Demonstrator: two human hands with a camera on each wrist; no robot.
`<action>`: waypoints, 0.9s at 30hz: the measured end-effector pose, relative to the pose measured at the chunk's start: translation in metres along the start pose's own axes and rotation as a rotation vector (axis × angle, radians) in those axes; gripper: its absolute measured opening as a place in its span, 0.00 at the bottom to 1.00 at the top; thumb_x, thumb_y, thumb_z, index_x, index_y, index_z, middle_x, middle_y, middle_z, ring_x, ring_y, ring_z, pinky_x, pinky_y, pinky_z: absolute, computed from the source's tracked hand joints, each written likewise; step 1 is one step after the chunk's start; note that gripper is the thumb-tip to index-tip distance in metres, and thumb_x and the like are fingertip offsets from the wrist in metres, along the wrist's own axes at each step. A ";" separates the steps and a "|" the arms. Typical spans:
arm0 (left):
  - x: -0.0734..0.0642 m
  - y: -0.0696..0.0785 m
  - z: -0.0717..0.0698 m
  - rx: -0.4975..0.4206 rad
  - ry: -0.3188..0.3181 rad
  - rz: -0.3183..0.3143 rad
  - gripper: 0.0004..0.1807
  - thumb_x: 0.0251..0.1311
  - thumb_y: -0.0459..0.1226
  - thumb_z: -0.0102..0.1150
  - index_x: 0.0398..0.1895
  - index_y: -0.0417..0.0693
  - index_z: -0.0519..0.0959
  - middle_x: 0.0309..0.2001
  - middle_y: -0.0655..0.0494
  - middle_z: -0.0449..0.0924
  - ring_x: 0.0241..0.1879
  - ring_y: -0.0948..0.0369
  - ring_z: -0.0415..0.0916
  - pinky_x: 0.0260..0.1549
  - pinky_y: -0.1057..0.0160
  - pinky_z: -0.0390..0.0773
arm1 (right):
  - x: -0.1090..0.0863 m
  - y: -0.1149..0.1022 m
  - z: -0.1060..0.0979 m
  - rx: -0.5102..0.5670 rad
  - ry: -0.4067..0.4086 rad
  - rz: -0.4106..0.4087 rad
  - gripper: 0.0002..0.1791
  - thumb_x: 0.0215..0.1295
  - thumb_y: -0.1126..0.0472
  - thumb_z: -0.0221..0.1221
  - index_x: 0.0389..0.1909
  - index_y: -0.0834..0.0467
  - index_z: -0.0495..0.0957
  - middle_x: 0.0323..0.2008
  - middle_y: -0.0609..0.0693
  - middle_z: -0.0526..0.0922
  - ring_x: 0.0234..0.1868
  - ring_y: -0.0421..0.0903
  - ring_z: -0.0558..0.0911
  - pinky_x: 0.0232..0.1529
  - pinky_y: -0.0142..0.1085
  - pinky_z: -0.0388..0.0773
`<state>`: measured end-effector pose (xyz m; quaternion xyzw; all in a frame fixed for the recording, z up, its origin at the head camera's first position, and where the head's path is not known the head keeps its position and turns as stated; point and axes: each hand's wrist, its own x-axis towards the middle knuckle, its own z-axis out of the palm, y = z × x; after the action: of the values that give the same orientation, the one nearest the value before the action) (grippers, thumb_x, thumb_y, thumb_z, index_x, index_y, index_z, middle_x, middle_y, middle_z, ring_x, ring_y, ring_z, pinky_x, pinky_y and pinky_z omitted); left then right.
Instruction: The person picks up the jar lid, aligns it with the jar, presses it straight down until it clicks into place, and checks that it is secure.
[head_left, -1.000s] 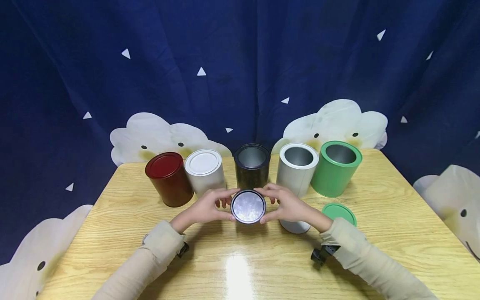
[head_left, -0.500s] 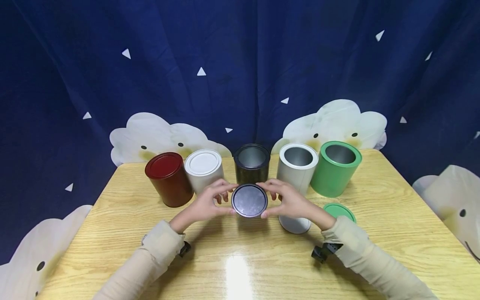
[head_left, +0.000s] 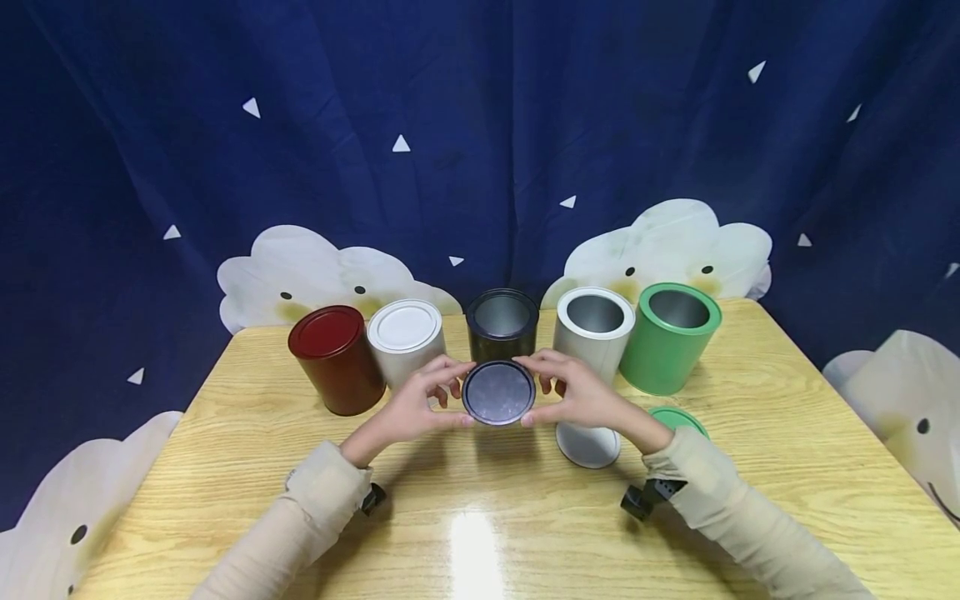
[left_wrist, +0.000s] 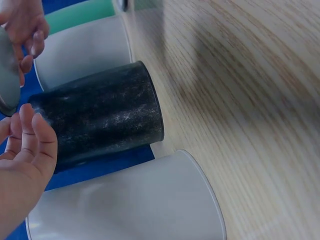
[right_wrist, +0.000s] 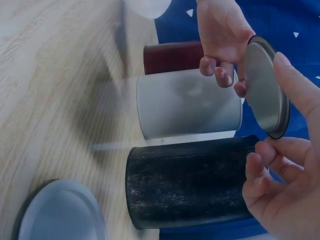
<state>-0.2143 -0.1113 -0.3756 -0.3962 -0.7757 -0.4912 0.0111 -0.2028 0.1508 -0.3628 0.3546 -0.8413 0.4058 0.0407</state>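
Observation:
Both hands hold a round black can lid [head_left: 498, 393] level between them, raised off the table just in front of the open black can [head_left: 504, 348]. My left hand [head_left: 420, 404] pinches its left edge with thumb and fingertip. The opposite edge is pinched the same way by my right hand [head_left: 577, 392], other fingers loosely curled. From the right wrist view the pale underside of the lid [right_wrist: 264, 85] shows, with a dark rim. In the left wrist view the black can [left_wrist: 105, 112] stands beyond the fingers, its side scuffed; the lid is partly cut off there.
Left of the black can stand a dark red can [head_left: 339, 367] and a white can [head_left: 408, 362], both lidded. Right of it are an open white can [head_left: 588, 354] and an open green can [head_left: 660, 358]. A white lid [head_left: 588, 450] and a green lid [head_left: 678, 418] lie near the right forearm.
Both hands have carried the black lid a little away from the body, toward the open black can. The bright glare on the lid has faded. The cans stand where they were.

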 end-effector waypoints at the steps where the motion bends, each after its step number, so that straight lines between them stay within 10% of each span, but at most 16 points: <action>1: 0.000 -0.005 0.001 -0.008 0.004 -0.001 0.36 0.37 0.27 0.72 0.56 0.30 0.70 0.41 0.46 0.70 0.34 0.51 0.71 0.27 0.60 0.74 | 0.000 0.006 0.001 -0.001 0.004 -0.003 0.38 0.39 0.56 0.73 0.55 0.63 0.73 0.38 0.49 0.75 0.28 0.44 0.71 0.24 0.39 0.70; 27: 0.020 0.008 -0.013 0.032 0.044 0.008 0.38 0.36 0.25 0.72 0.56 0.27 0.68 0.42 0.42 0.69 0.34 0.51 0.71 0.26 0.59 0.73 | 0.019 -0.005 -0.016 -0.043 0.025 0.011 0.38 0.40 0.57 0.73 0.56 0.63 0.72 0.40 0.50 0.75 0.28 0.42 0.70 0.23 0.33 0.67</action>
<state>-0.2280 -0.1073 -0.3552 -0.3881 -0.7812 -0.4876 0.0366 -0.2171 0.1491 -0.3420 0.3438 -0.8514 0.3921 0.0565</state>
